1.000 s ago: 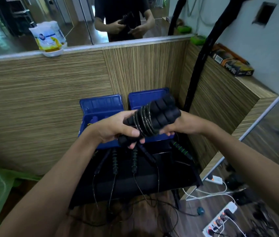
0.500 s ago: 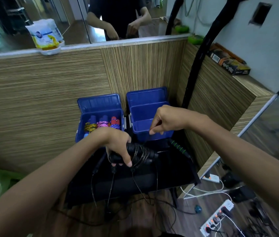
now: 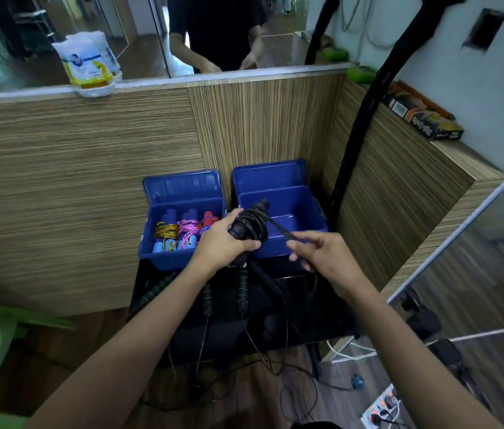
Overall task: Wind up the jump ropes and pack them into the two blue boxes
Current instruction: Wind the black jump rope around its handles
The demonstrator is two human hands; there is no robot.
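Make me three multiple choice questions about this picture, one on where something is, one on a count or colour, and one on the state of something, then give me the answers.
1. Where do the wound coloured ropes lie?
A. in the left blue box
B. in the right blue box
C. on the wooden ledge

2. How many blue boxes stand on the black table?
A. one
B. two
C. three

3. In what state are the box lids?
A. both shut
B. one shut
C. both open

Answers:
A: the coloured ropes fill the left blue box, while the right blue box looks empty.
B: two boxes stand side by side on the black table.
C: both lids stand raised against the wooden partition.
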